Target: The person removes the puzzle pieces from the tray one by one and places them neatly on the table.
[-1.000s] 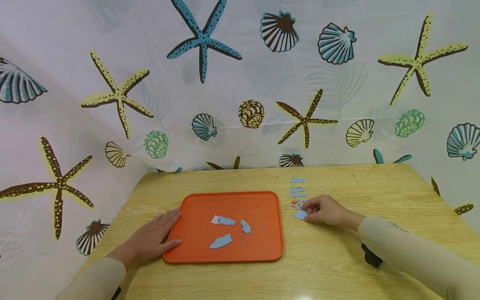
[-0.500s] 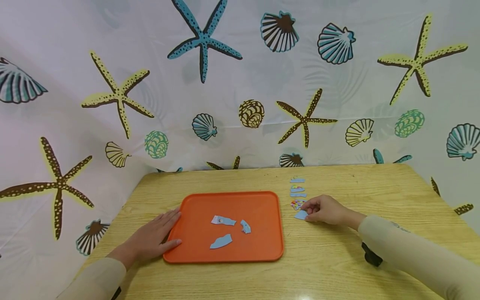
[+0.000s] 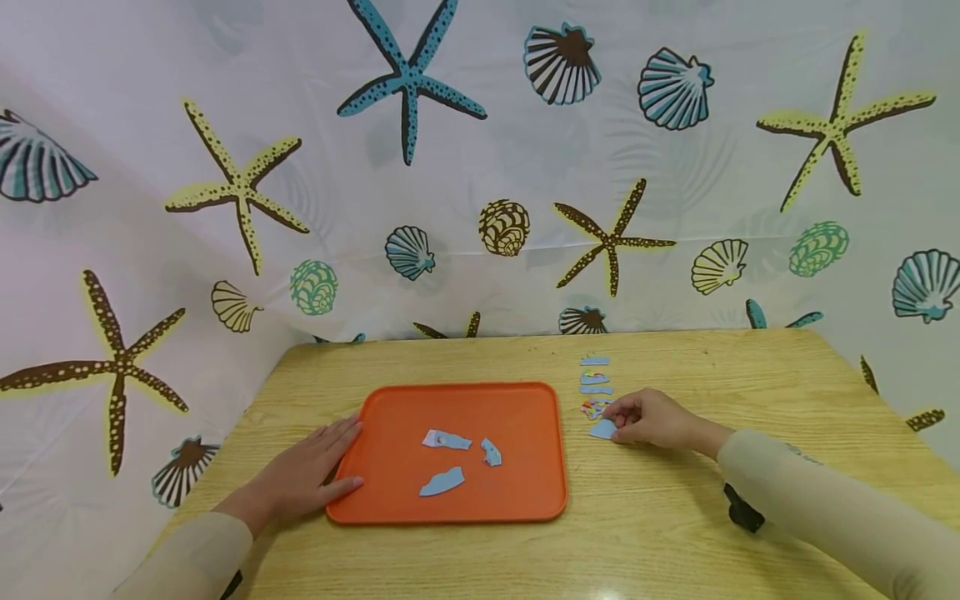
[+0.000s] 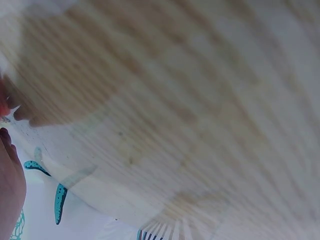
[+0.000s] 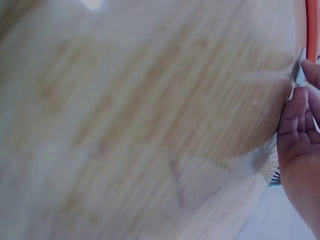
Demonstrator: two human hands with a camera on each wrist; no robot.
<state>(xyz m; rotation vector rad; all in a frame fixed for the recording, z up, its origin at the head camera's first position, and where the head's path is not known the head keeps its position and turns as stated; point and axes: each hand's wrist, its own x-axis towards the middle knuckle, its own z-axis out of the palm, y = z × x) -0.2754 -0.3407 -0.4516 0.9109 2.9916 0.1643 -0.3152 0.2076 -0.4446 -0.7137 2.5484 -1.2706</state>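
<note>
My left hand lies with straight fingers on the left rim of an orange tray. On the tray are a long light-blue piece with a white end, a small jagged piece and a wider blue piece. To the right of the tray, my right hand pinches a flat light-blue card piece at the table surface. In the right wrist view the thumb and curled fingers meet at the thin edge of that piece. Just behind it lies a multicoloured piece, partly covered by the fingers.
Beyond the multicoloured piece, several narrow blue pieces lie in a column towards the back of the wooden table. A white cloth printed with starfish and shells hangs behind the table and on both sides.
</note>
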